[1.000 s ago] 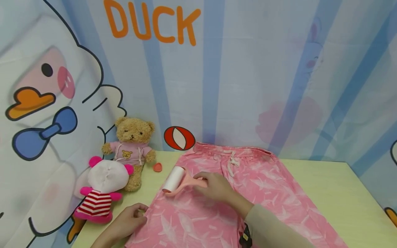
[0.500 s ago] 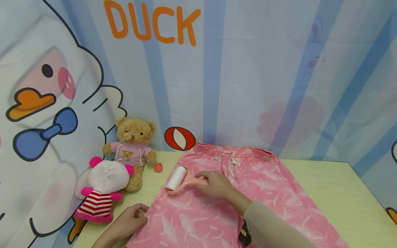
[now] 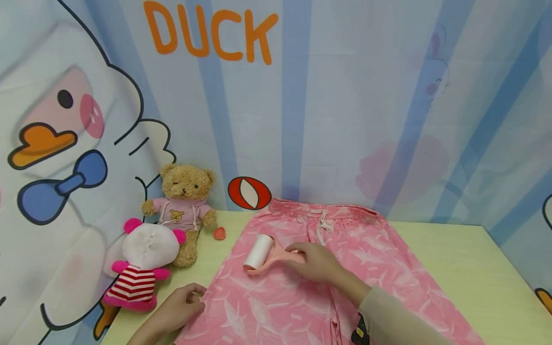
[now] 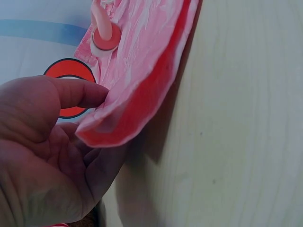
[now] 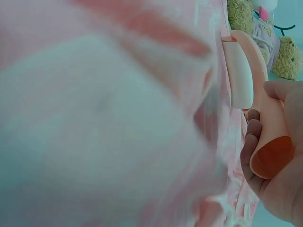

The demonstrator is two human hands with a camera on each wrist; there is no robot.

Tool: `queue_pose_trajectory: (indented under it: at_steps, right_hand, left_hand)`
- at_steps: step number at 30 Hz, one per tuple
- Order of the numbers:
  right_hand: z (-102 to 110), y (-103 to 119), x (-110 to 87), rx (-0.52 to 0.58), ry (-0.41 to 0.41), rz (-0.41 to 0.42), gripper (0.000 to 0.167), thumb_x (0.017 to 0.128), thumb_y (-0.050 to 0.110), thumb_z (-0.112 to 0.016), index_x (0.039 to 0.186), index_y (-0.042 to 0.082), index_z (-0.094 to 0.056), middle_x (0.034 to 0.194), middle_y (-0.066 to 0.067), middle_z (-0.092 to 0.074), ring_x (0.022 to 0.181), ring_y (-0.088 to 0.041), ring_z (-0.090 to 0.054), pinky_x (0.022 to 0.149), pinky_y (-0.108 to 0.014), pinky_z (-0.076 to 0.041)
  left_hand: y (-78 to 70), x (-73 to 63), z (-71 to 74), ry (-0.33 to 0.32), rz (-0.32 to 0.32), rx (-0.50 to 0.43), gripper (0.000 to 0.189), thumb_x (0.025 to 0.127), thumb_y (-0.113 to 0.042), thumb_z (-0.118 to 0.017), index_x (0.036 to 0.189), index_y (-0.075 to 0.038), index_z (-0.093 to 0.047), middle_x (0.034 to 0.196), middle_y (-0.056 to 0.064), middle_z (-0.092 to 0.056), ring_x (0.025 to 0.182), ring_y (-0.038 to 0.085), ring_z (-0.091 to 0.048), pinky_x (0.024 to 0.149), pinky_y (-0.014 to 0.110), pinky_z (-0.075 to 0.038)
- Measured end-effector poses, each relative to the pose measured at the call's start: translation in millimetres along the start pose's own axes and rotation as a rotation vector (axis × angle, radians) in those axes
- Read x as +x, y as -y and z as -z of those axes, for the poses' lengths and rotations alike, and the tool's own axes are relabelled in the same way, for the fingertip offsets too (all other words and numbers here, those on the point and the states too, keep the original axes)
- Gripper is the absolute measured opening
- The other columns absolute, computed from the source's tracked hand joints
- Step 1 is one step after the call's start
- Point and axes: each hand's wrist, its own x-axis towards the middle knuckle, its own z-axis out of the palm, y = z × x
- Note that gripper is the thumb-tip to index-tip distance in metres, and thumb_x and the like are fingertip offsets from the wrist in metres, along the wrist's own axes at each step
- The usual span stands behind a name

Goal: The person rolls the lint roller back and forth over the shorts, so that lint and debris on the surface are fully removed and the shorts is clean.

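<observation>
Pink shorts (image 3: 371, 258) with a pale leaf-like print and a white drawstring lie spread on the table, waistband at the back. My right hand (image 3: 316, 263) grips the peach handle of a lint roller (image 3: 258, 251), whose white roll is on the shorts' left leg. Fingers curl round that handle in the right wrist view, its orange end showing by the palm. At the leg's left edge, my left hand (image 3: 178, 306) pinches the fabric. The left wrist view shows the thumb over the hem and the fingers beneath, with the edge lifted off the table.
A brown teddy bear (image 3: 185, 184) in a pink hoodie sits at the back left. In front of it is a plush toy (image 3: 148, 247) with a striped dress. A small red-orange piece (image 3: 219, 233) lies beside the bear. A printed curtain (image 3: 336, 105) hangs behind the table (image 3: 465, 258).
My right hand has moved the lint roller to the right across the shorts' left leg, away from its outer edge. My left hand stays at the same edge.
</observation>
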Motion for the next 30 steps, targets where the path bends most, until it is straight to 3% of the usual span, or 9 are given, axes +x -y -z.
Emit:
queue_pose_trajectory:
  at_steps: [5,9,14,22,30]
  right_hand:
    - [15,-14,-17.6,0.002,0.011,-0.008,0.042,0.094,0.058,-0.069,0.123,0.028,-0.074,0.107,0.008,-0.073,0.079,-0.008,-0.06,0.073,-0.036,-0.048]
    - [29,-25,-34.4,0.01,0.013,-0.008,0.044,0.093,0.059,-0.07,0.123,0.028,-0.075,0.108,0.009,-0.073,0.084,-0.006,-0.062,0.075,-0.036,-0.05]
    - [44,-38,-53.8,-0.001,0.021,-0.009,0.04,0.093,0.057,-0.071,0.121,0.029,-0.075,0.1,0.013,-0.072,0.075,-0.004,-0.059,0.07,-0.033,-0.048]
    - [67,-60,-85.5,-0.011,0.009,-0.015,0.035,0.093,0.054,-0.072,0.119,0.031,-0.076,0.103,0.016,-0.072,0.079,-0.001,-0.06,0.073,-0.031,-0.05]
    - [78,-74,-109.8,-0.008,0.021,-0.071,0.034,0.092,0.057,-0.072,0.119,0.035,-0.075,0.079,0.019,-0.063,0.064,-0.004,-0.052,0.066,-0.029,-0.045]
  left_hand:
    - [-0.5,-0.2,-0.2,0.001,-0.005,0.001,0.034,0.09,-0.008,-0.067,0.122,0.006,-0.062,0.081,0.006,-0.06,0.071,0.019,-0.056,0.059,0.03,-0.045]
    - [-0.9,0.4,-0.2,0.002,-0.002,-0.003,0.034,0.091,-0.008,-0.066,0.122,0.005,-0.062,0.082,0.006,-0.061,0.071,0.02,-0.056,0.06,0.031,-0.046]
    - [-0.2,1.3,-0.3,-0.001,0.003,-0.001,0.034,0.091,-0.008,-0.066,0.122,0.005,-0.062,0.083,0.006,-0.061,0.073,0.02,-0.057,0.061,0.031,-0.046]
    - [-1.3,1.0,-0.6,-0.001,0.002,0.008,0.033,0.091,-0.008,-0.067,0.121,0.004,-0.062,0.083,0.006,-0.062,0.073,0.02,-0.057,0.061,0.032,-0.046]
    - [-0.7,2.3,-0.1,0.007,0.022,0.01,0.033,0.091,-0.008,-0.066,0.122,0.005,-0.062,0.084,0.006,-0.062,0.076,0.02,-0.058,0.064,0.034,-0.047]
